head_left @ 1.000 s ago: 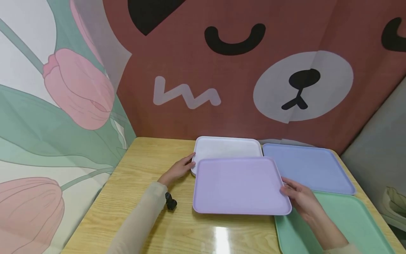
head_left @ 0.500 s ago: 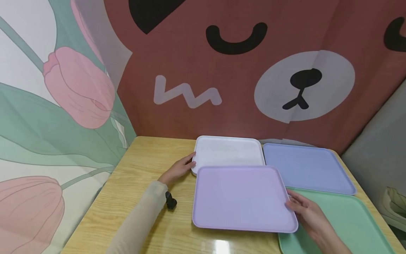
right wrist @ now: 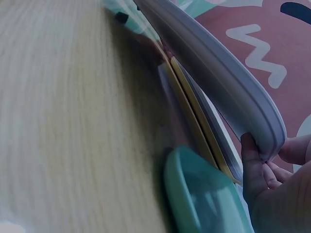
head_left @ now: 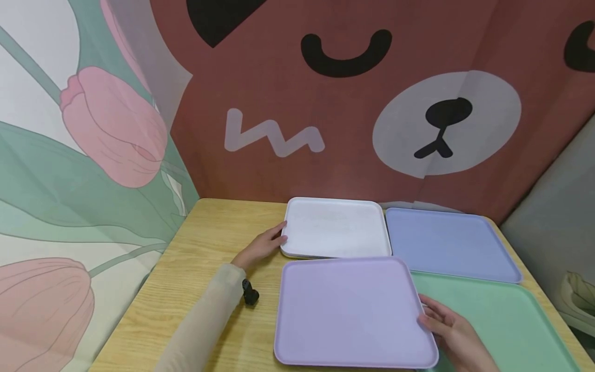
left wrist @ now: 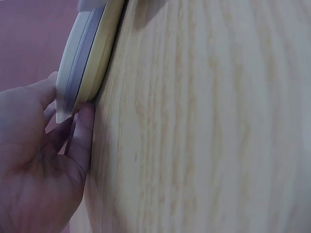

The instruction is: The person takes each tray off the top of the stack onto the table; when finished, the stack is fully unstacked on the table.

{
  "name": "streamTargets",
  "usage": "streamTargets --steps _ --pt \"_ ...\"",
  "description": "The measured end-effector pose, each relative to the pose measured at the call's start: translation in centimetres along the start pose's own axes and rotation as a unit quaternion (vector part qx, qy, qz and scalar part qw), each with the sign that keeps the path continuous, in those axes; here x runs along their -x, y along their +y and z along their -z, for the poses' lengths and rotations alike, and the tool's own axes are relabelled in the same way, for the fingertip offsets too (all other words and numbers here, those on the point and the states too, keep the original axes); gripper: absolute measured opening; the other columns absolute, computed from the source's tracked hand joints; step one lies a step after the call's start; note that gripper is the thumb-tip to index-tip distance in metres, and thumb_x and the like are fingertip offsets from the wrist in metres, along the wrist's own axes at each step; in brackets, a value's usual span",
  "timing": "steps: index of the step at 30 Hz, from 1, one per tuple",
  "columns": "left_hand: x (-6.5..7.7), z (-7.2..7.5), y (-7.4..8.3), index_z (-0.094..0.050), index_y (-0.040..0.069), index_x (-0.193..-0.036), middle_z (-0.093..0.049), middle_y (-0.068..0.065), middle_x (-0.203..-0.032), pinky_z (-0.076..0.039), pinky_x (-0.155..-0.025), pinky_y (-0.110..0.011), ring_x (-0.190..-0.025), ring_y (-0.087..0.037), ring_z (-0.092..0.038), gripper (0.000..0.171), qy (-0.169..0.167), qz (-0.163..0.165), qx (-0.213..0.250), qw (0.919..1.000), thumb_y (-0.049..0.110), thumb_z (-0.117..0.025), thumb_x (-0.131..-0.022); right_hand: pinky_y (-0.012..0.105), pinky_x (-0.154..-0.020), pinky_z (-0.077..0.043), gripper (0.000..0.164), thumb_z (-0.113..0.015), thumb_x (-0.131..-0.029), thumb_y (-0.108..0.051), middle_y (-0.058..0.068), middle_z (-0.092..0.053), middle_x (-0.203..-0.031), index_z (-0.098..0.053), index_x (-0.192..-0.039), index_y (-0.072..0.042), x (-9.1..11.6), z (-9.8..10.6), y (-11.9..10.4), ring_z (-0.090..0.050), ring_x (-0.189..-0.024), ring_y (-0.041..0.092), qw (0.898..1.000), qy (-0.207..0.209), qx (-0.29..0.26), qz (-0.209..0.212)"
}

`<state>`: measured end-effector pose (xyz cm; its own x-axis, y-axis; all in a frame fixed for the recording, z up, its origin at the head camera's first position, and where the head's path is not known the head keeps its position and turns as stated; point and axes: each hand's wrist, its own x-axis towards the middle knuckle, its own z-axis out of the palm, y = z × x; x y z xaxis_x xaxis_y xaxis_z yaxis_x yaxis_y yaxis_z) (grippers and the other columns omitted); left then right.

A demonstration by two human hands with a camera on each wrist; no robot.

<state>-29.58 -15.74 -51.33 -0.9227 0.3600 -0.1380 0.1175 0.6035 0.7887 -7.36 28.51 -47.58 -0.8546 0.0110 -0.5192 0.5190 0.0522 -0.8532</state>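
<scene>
A purple tray [head_left: 355, 312], tilted and raised off the table, is in the right hand [head_left: 457, 330]. That hand pinches its right edge between thumb and fingers. Behind it lies a stack of trays with a white tray [head_left: 337, 227] on top; a yellow tray [left wrist: 99, 60] shows underneath in the left wrist view. At the stack's left edge, the left hand [head_left: 260, 249] grips the rim, with thumb and fingers about it. To the right lie a blue tray [head_left: 451, 245] and, nearer, a green tray [head_left: 497, 320], partly hidden by the purple tray and the right hand.
The trays stand on a wooden table [head_left: 218, 222]. A small black object [head_left: 250, 293] is beside the left sleeve. A cloth printed with a bear [head_left: 344, 103] hangs behind the table, and a flower-printed cloth [head_left: 111, 129] hangs at left.
The right hand has drawn the purple tray toward the person, off the white tray, which now shows almost whole. The left hand has stayed at the stack's edge.
</scene>
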Motion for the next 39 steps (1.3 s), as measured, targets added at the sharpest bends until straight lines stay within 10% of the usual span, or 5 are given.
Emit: streamTargets --steps 39 --pt "0.2 0.0 0.2 -0.025 0.033 -0.162 -0.025 0.0 -0.167 -0.018 -0.124 -0.05 -0.154 -0.025 -0.02 0.067 -0.007 0.025 0.01 0.9996 0.048 -0.054 -0.103 0.044 -0.085 -0.059 0.065 -0.07 -0.097 -0.019 0.019 -0.066 -0.125 -0.04 -0.148 0.008 0.2 -3.3 1.8 -0.067 -0.108 0.026 0.985 0.032 0.147 0.08"
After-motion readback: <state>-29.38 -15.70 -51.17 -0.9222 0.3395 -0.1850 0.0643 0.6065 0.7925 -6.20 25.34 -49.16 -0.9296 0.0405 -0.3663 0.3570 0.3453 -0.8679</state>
